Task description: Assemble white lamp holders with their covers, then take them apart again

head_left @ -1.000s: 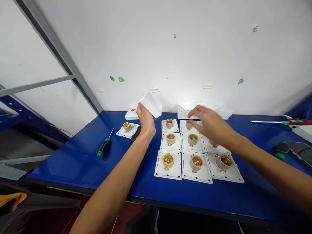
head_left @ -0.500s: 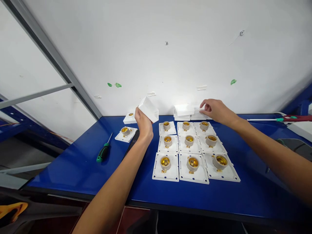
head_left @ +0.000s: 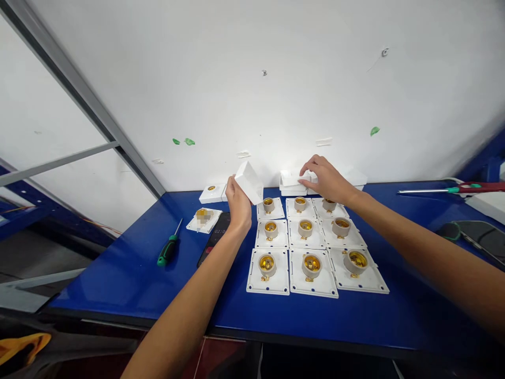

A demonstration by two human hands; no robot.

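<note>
My left hand grips a white square cover plate, held tilted above the blue table. My right hand reaches to the back of the table, its fingers curled onto a stack of white cover plates by the wall. In front of both hands lies a three-by-three block of white lamp-holder bases with brass sockets. The back right base is partly hidden under my right hand.
A green-handled screwdriver lies at the left. Two more socket plates sit at the back left, next to a black phone. A long red-and-green screwdriver and a dark tool lie at the right. A white wall rises behind the table.
My right hand swept from over the socket grid to the stack by the wall, then slid left along it. My left hand shifted slightly right with its plate.
</note>
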